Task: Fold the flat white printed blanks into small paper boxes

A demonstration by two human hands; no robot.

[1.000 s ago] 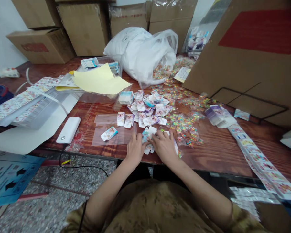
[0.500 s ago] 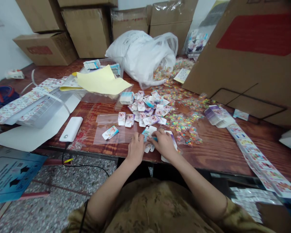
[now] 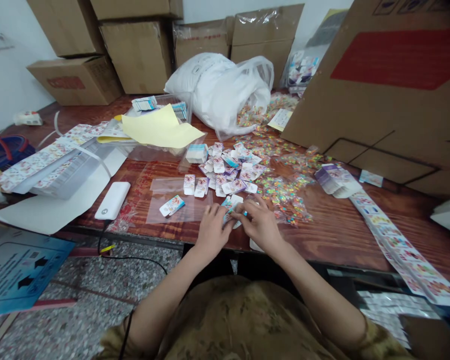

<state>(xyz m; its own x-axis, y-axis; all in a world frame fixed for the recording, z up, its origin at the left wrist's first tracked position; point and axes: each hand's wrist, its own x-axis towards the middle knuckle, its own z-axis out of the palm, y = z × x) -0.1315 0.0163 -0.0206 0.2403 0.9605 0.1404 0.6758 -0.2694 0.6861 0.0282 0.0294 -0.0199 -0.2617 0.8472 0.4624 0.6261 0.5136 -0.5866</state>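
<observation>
My left hand [image 3: 212,230] and my right hand [image 3: 260,223] meet at the near edge of the wooden table [image 3: 341,235]. Both pinch a small white printed card packet [image 3: 230,206] between their fingertips. Just beyond lies a heap of similar small cards [image 3: 228,167]. One card [image 3: 172,205] rests on a clear plastic bag [image 3: 172,200] to the left. Small packets of coloured beads [image 3: 288,200] are scattered to the right of my hands.
A white power bank [image 3: 112,200] with a cable, a yellow sheet [image 3: 159,127], printed sheets [image 3: 41,160] and a white plastic sack [image 3: 219,90] sit on the table. Cardboard boxes [image 3: 135,50] line the back; a big carton [image 3: 393,85] leans at right. A sticker strip [image 3: 393,240] runs along the right.
My hands have lifted slightly off the table and drawn together, now pinching the card packet between the fingertips. The camera has tilted a little.
</observation>
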